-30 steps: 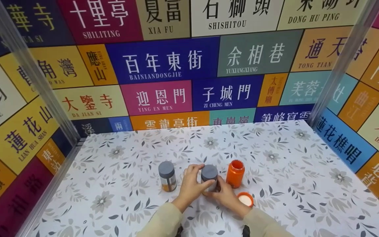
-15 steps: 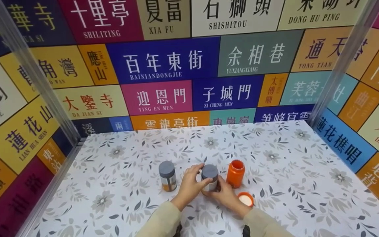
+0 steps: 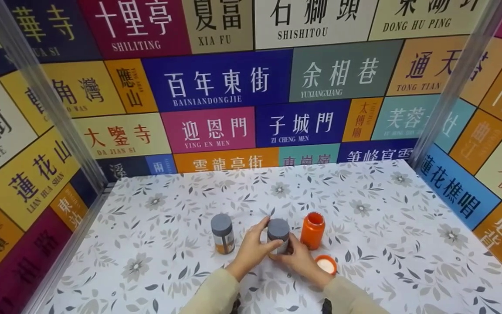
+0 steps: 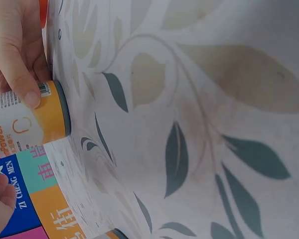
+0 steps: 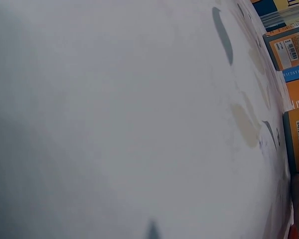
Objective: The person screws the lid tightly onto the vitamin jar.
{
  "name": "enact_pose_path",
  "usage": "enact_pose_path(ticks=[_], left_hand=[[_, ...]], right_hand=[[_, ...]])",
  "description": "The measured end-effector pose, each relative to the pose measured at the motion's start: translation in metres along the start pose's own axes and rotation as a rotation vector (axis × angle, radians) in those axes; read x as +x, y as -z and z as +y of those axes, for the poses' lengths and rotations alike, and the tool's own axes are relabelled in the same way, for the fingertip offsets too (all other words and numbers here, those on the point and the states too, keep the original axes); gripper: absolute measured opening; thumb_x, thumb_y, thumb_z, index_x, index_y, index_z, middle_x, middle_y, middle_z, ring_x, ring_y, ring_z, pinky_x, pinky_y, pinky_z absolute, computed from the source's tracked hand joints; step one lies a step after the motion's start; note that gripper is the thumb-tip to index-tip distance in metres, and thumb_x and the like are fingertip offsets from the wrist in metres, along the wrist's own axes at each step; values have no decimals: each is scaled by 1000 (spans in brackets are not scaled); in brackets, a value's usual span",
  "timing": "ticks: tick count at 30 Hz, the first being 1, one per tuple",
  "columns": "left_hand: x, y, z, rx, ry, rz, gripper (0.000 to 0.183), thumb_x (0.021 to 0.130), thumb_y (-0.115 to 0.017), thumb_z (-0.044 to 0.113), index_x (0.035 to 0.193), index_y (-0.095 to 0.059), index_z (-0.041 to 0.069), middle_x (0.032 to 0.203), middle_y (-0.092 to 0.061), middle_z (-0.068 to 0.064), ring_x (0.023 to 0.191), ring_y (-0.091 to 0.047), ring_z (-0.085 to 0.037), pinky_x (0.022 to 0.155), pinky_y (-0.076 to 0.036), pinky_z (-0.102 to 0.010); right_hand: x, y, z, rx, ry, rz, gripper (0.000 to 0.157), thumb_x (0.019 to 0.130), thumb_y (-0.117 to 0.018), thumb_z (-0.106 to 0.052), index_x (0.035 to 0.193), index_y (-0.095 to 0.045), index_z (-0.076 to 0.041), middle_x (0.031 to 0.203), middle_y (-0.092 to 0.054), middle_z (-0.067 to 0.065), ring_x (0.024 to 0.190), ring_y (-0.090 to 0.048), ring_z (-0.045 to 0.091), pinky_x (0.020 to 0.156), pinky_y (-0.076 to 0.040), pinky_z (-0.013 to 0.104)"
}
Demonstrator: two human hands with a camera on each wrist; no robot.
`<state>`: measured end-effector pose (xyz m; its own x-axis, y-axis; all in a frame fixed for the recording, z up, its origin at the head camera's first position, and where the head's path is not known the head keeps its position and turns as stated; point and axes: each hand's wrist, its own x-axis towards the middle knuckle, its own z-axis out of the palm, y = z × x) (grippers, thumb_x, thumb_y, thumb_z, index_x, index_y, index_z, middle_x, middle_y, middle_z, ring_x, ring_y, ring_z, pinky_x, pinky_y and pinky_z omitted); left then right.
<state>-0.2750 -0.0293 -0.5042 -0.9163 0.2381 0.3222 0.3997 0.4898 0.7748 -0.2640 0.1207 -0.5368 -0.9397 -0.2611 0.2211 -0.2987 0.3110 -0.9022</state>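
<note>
A vitamin bottle (image 3: 283, 248) with a dark grey cap (image 3: 278, 228) stands upright between both hands. My left hand (image 3: 253, 244) reaches round its upper part from the left, thumb across the front at the cap's lower edge. My right hand (image 3: 300, 258) grips the lower body from the right. In the left wrist view the right thumb (image 4: 27, 92) presses the orange band above the bottle's grey base, beside the white label. Close to the right hand, an orange bottle (image 3: 312, 233) stands uncapped. Its orange cap (image 3: 325, 265) lies with the white inside up.
A second grey-capped bottle (image 3: 222, 235) stands upright to the left of the hands. The table has a white cloth (image 3: 181, 218) with grey leaves and flowers. Behind it rises a wall of colourful place-name signs (image 3: 216, 80), with clear corner posts at both sides.
The left hand's fingers and thumb have shifted slightly at the cap. The right hand keeps its grip low on the bottle, and the other bottles and the loose cap stay put.
</note>
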Motion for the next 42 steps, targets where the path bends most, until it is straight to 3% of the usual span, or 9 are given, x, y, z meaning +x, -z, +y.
enact_pose_path(ticks=[4, 8, 12, 21, 29, 35, 38, 42], left_hand=[[0, -3, 3, -26, 57, 44, 71, 63, -64, 44, 119, -40, 8, 113, -50, -7, 104, -44, -22, 88, -31, -39], [1, -6, 6, 38, 43, 118, 60, 62, -65, 44, 109, -46, 10, 104, -51, -3, 94, -45, -19, 80, -36, -33], [2, -5, 6, 84, 10, 139, 55, 63, -65, 43, 105, -49, 11, 98, -50, -2, 88, -44, -20, 74, -35, -30], [4, 3, 5, 93, -54, 32, 53, 69, -60, 40, 111, -48, 9, 106, -51, -2, 91, -44, -19, 78, -36, -29], [8, 11, 2, 155, -99, -82, 52, 75, -54, 38, 116, -44, 8, 114, -48, -4, 97, -41, -18, 86, -33, -31], [10, 16, 3, 135, -77, -157, 52, 77, -50, 38, 120, -41, 10, 119, -44, -4, 104, -38, -19, 89, -31, -35], [8, 13, 3, 112, -32, -128, 56, 75, -52, 42, 121, -41, 12, 118, -45, -3, 103, -39, -18, 88, -32, -34], [4, 3, 2, 96, 12, 6, 63, 68, -58, 48, 116, -44, 10, 107, -49, -2, 96, -42, -18, 79, -36, -31]], right_hand=[[2, -1, 7, 17, 6, -13, 62, 69, -66, -16, 120, -35, -2, 117, -45, 21, 100, -47, 26, 83, -38, 37], [4, -2, 20, -19, 7, -13, 64, 68, -67, -25, 121, -36, -8, 118, -45, 16, 100, -47, 21, 84, -38, 35], [6, -2, 27, -48, -18, -10, 69, 66, -67, -34, 123, -34, -13, 122, -42, 13, 103, -45, 17, 86, -37, 33], [7, -3, 27, -65, -37, 3, 70, 65, -68, -32, 124, -34, -13, 124, -40, 14, 104, -45, 18, 86, -37, 33], [7, -2, 27, 1, -65, -32, 67, 67, -67, -30, 123, -34, -15, 121, -43, 12, 107, -43, 21, 88, -35, 36], [9, 0, 26, -39, -65, -34, 71, 66, -67, -31, 125, -32, -15, 126, -37, 12, 110, -40, 20, 90, -33, 35], [8, 0, 26, -23, -73, -39, 72, 66, -67, -31, 126, -31, -15, 128, -36, 11, 111, -39, 20, 90, -32, 35], [8, 0, 26, -11, -67, -45, 72, 66, -67, -32, 126, -31, -14, 127, -37, 12, 111, -39, 21, 90, -32, 37]])
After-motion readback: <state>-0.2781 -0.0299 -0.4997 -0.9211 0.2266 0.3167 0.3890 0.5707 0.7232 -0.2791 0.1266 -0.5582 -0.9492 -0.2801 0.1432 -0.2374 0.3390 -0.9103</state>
